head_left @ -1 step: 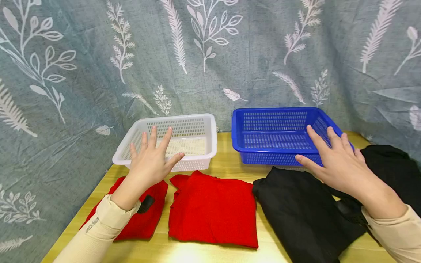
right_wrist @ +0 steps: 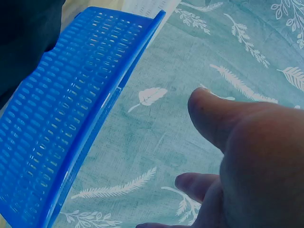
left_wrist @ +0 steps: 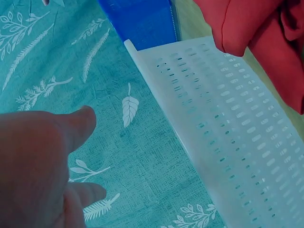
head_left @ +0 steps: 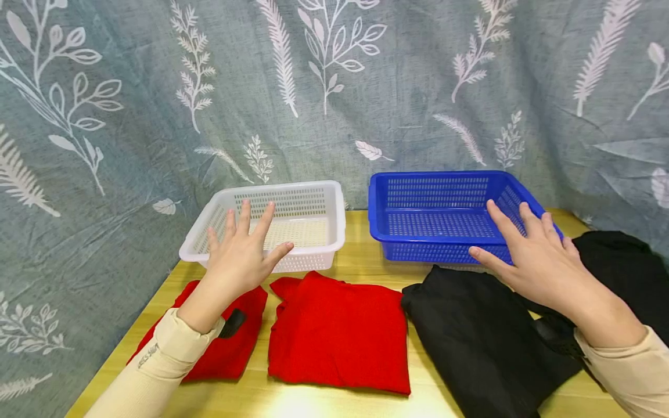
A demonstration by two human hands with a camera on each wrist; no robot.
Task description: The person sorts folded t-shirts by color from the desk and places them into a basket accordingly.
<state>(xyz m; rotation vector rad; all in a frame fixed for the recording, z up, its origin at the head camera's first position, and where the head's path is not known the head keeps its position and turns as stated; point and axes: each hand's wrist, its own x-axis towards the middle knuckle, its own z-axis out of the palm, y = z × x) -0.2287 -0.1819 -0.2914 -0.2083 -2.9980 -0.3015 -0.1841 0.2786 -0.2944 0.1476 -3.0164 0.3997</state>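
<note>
Each grip was empty, fingers spread apart: the left hand (head_left: 235,261) near the white basket (head_left: 337,226), the right hand (head_left: 543,267) near the blue basket (head_left: 434,252). On the bench (head_left: 425,386), the middle red cloth (head_left: 340,337) lay nearward and right of the left hand, the closer one; the black cloth (head_left: 486,342), its long axis slanting nearward to the right, lay nearward and left of the right hand.

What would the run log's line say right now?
left hand: spread, holding nothing | right hand: spread, holding nothing | white basket, blue basket: on table | red cloths, black cloths: outside baskets
</note>
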